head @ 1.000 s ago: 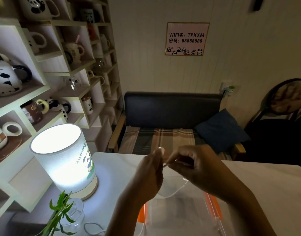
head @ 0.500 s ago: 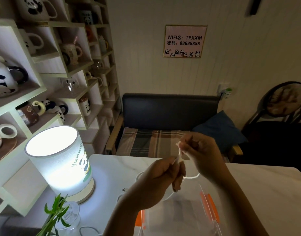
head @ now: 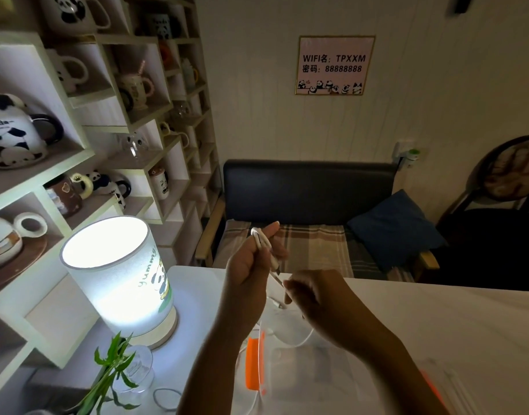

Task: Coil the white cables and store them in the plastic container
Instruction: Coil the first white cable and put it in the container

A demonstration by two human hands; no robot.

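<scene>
— White tabletop (head: 437, 319) runs under both hands, with a lit lamp (head: 119, 274) on its left side and shelves of panda mugs (head: 86, 121) behind that. What do you have on the cable?

— I see the left hand (head: 248, 274) raised above the table, fingers closed around a small folded bundle of white cable (head: 261, 238); the loops stick out past the top of the fist. One strand leaves the bundle and slants down to my right hand (head: 317, 298).

— And the right?

— Its thumb and fingertips are pinched on that strand, lower and just to the right of the left hand. Below the pinch the cable hangs slack and curves down.

— Where is the box?

— Clear plastic container (head: 302, 372) with orange latches sits on the table directly beneath the wrists, open at the top. The hanging strand drops into or over it; I cannot tell which.
</scene>
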